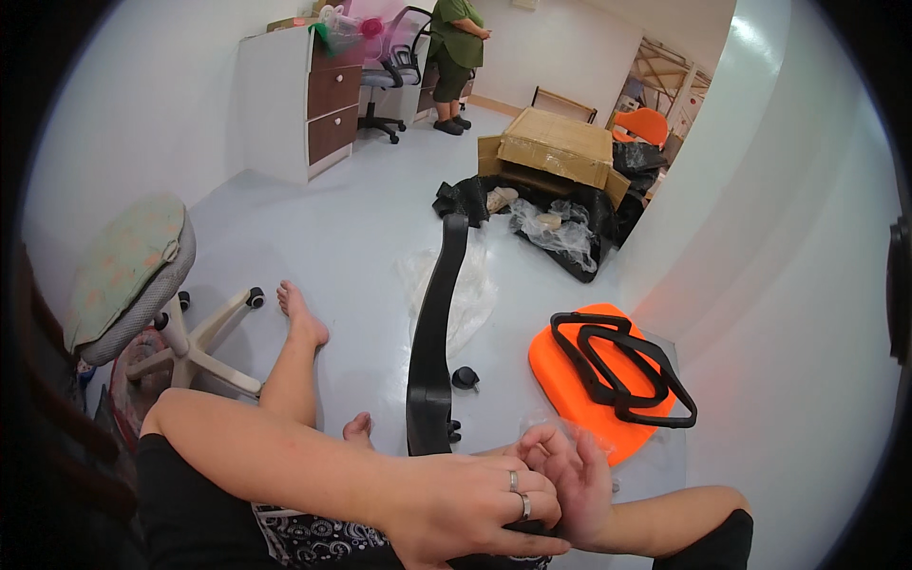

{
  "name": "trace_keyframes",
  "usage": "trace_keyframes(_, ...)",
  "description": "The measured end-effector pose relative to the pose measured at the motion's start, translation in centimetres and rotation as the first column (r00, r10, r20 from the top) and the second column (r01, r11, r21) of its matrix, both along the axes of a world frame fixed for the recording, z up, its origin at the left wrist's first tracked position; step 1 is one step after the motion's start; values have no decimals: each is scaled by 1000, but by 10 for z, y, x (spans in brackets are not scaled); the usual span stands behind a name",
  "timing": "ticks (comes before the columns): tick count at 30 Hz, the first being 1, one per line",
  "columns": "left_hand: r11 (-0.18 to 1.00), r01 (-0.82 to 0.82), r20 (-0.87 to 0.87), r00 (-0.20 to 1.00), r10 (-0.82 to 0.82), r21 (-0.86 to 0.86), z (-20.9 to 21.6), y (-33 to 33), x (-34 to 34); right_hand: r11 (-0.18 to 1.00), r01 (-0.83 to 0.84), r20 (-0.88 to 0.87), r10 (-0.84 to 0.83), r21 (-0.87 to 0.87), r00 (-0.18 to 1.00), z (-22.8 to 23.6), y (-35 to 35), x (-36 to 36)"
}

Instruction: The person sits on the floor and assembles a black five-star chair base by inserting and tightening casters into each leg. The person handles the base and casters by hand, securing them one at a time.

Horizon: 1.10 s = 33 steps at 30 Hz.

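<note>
Your left hand (480,499) curls beside your half-open right hand (579,480), any grip hidden. Black armrests (655,419) lie on the orange panel (559,369), seemingly placed within reach.

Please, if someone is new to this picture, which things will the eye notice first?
Probably the orange seat on the floor at right, with two black frames lying on it. Next, the long black bar in the middle, beyond the left hand, and the cardboard box farther back.
</note>
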State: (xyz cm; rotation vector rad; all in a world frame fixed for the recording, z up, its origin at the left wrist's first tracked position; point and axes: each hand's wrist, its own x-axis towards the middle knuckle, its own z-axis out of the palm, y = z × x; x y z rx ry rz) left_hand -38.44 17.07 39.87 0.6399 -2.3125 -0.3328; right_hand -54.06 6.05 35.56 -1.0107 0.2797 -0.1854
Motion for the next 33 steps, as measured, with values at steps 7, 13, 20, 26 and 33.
trace_keyframes(7, 999, -26, -6, 1000, 26, -39, -6, 2, 1, 938, 100, -145, -54, 332, 988, 0, 4, 6)
trace_keyframes(13, 995, 95, 15, 995, -94, -32, -25, -11, 1, 834, -34, 118, -38, 550, 992, -10, -6, -1)
trace_keyframes(20, 994, 67, -94, 993, -75, -82, -15, -9, -9, 905, 144, -183, -75, 400, 980, -5, 4, -2)
trace_keyframes(26, 998, 58, -114, 992, -61, -33, -15, -10, -18, 904, 234, -224, -160, 358, 961, -17, 3, -19)
trace_keyframes(33, 999, 36, -109, 993, -36, 0, -42, 10, -18, 899, 289, -388, -150, 328, 909, -2, 43, 0)
